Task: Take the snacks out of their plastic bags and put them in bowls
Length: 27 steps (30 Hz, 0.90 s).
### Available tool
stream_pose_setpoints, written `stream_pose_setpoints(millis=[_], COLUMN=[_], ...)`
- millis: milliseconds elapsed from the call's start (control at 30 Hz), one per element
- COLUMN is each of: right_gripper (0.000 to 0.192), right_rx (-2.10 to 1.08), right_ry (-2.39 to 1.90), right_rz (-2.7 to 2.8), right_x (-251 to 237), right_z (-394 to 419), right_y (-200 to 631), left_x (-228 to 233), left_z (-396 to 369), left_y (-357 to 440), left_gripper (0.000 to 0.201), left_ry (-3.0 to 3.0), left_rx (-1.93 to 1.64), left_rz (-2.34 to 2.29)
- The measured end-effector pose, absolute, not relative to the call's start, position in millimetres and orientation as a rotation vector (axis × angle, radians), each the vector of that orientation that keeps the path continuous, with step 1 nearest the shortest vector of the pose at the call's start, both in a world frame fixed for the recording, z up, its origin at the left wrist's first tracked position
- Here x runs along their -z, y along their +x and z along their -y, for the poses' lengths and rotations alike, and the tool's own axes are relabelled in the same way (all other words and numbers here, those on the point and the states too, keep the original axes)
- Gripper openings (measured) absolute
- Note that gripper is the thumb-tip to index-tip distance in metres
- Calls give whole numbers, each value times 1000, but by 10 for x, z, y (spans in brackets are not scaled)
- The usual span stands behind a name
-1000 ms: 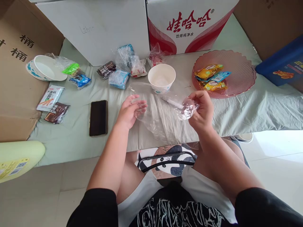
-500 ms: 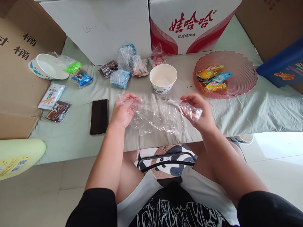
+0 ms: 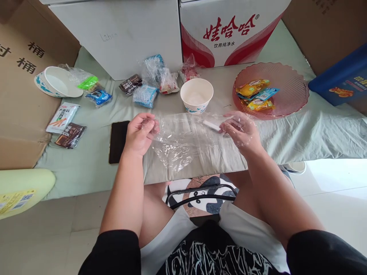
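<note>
Both hands have pulled wider apart, clear plastic bag (image 3: 183,141) now stretched flat btwn them. Left hand (image 3: 139,133) pinches its left edge, right hand (image 3: 241,131) grips the right edge, just in front of paper bowl (image 3: 196,95), over the green cloth (image 3: 86,168).

Home room, low cloth-covered table (image 3: 315,133), cardboard boxes (image 3: 25,88) around it, snack packets (image 3: 145,95), tiled floor (image 3: 338,206)

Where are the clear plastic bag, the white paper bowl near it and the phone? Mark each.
clear plastic bag (image 3: 183,141), head view, crinkled middle.
white paper bowl (image 3: 196,95), head view, inside.
phone (image 3: 117,143), head view, dark screen.
</note>
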State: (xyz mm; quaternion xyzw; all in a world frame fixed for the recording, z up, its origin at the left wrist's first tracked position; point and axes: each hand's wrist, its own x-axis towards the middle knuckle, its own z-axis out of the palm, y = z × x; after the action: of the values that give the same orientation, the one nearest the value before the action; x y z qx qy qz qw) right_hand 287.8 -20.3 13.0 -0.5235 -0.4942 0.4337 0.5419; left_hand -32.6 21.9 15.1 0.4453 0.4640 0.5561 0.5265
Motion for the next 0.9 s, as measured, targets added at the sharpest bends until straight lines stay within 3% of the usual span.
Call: stream_pose_setpoints(millis=[100, 233, 400, 467, 600, 900], right_gripper=[29, 38, 47, 50, 48, 44], right_rx=[-1002, -1059, -1167, -1216, -1221, -1386], right_ry=[-1302, -1391, -1332, -1331, -1448, -1049], right_rz=[1130, 1105, 1043, 1025, 1069, 896], right_x=[-108, -97, -161, -175, -165, -189], right_z=[177, 158, 186, 191, 188, 118], right_y=[2894, 2895, 2887, 2894, 2912, 3036], left_x=[-71, -66, -206, -222, -213, -295], left_z=[-254, -254, -169, -156, -179, -173], left_y=[-310, -288, -273, -256, -236, -264], left_gripper=[36, 38, 60, 51, 24, 22], left_ry=[1052, 1087, 1069, 1080, 1043, 803], left_rx=[-1222, -1069, -952, -861, -1143, -1339], left_rz=[-1188, -1191, -1121, -1190, -1245, -863])
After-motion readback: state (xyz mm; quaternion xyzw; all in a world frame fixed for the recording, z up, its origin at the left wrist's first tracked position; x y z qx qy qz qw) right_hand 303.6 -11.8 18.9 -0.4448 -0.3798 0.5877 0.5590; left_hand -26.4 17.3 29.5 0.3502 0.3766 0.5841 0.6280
